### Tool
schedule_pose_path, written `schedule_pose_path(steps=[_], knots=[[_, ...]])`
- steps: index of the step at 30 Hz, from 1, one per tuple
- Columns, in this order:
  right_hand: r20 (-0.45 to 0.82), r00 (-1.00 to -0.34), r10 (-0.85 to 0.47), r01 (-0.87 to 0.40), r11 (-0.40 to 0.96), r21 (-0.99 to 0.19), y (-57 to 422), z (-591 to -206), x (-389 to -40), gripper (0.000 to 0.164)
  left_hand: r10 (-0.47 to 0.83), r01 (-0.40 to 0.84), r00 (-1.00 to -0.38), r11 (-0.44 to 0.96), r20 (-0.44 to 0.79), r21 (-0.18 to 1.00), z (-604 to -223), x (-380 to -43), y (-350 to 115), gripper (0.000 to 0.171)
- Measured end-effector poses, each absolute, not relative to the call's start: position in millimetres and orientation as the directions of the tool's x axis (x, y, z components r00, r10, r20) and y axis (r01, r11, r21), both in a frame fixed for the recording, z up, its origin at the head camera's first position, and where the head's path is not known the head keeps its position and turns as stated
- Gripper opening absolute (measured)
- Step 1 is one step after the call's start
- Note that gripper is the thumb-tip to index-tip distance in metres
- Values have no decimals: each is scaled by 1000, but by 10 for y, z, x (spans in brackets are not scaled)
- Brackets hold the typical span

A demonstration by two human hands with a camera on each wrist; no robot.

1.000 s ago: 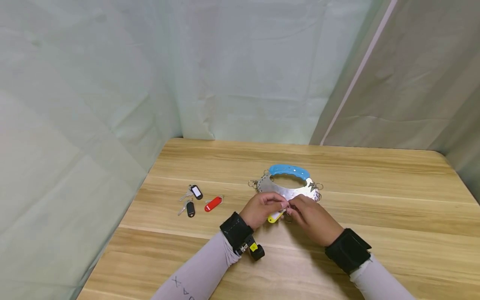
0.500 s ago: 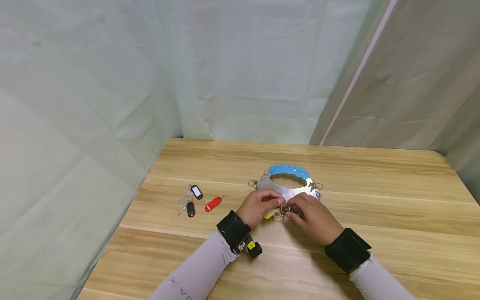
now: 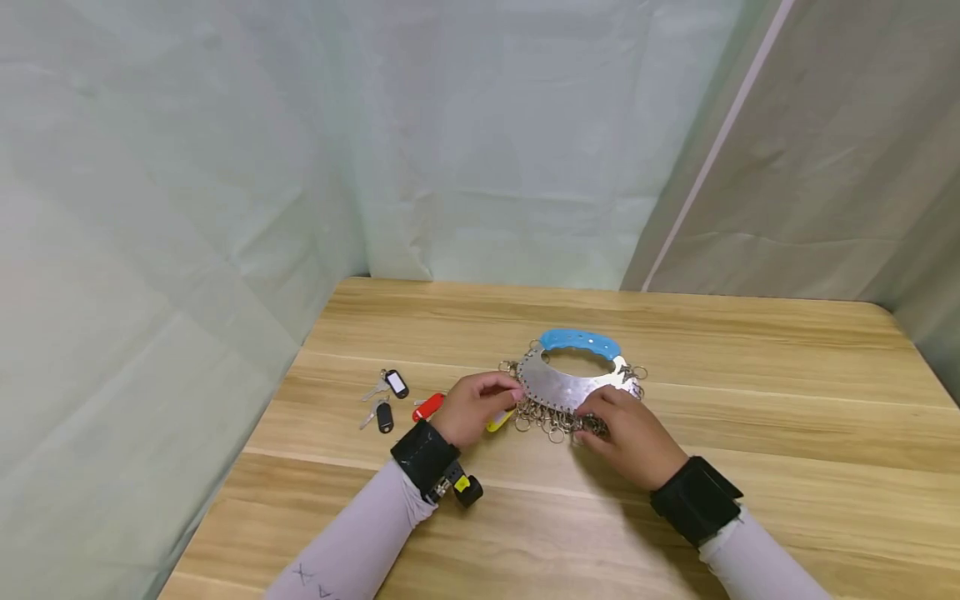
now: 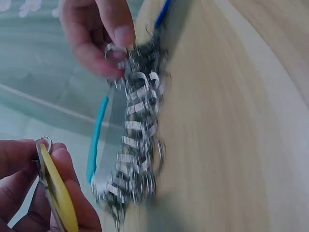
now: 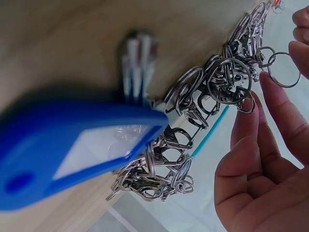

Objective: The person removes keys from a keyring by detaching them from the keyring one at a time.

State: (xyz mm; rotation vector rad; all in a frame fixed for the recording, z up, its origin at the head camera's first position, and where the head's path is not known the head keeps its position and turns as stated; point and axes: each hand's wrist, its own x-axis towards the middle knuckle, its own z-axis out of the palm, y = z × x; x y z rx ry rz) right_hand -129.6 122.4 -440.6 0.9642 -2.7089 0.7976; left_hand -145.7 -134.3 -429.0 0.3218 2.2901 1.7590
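My left hand (image 3: 474, 410) pinches a yellow key tag (image 4: 62, 191) by its small metal ring (image 4: 47, 143), left of the key ring holder. That holder is a curved metal plate (image 3: 558, 388) with a light blue handle (image 3: 580, 340) and many split rings (image 5: 227, 79) along its edge. My right hand (image 3: 626, 432) is at the plate's front right edge, pinching one split ring (image 5: 285, 70) between thumb and finger. A dark blue key tag (image 5: 87, 147), blurred and close to the camera, shows in the right wrist view; from the head view the right hand hides it.
On the left of the wooden table (image 3: 787, 400) lie a black key tag with a white label (image 3: 397, 383), a plain black key tag (image 3: 385, 417) and a red key tag (image 3: 428, 407). Keys (image 3: 370, 417) hang from the black ones. A pale curtain (image 3: 487, 167) stands behind.
My left hand has moved left, away from the rings, carrying the yellow key tag. The right hand stays at the rings. More of the plate and its front rings shows now.
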Motion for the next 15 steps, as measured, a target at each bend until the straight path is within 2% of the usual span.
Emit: schedule_pose_path(steps=[8, 15], knots=[[311, -783, -539, -621, 652, -435, 1235, -4411, -1296, 25, 253, 21, -963, 402, -88, 915, -4276, -1413, -1650, 9], [352, -799, -488, -602, 648, -467, 1292, -4398, -1295, 10, 215, 67, -975, 548, -63, 834, -4313, -1333, -1896, 4]])
